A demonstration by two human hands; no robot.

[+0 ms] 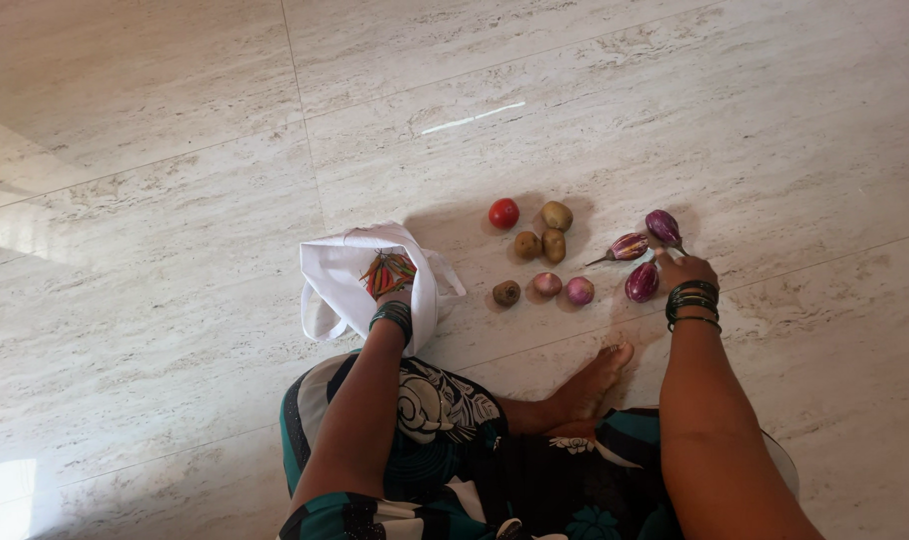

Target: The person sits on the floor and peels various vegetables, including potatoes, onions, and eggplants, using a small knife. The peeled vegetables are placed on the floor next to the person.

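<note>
— Nearest the head camera was what, the patterned garment (445,440)?

— Yes, teal, black and white, spread over the lap, with one bare foot (590,385) poking out toward the vegetables on the pale stone floor (175,150).

— And the right hand (687,270)?

— It lay on the floor among three small purple eggplants. Its grip was curled, resting against the nearest eggplant (642,282), whose long axis ran roughly up and away from the person. I couldn't tell whether the fingers truly pinched it.

— The other two?

— A striped eggplant (630,246) lay nearly crosswise, its stem pointing left. The third eggplant (663,226) sat just beyond the hand, stem slanting down to the right.

— The left hand (390,290)?

— Inside the mouth of a white cloth bag (335,285), beside a red and green bundle (388,270); the grip was hidden, so I couldn't tell.

— Anything between?

— A red tomato (504,213), three brown potatoes (547,236), a darker round one (507,293), and two pinkish onions (564,288).
</note>
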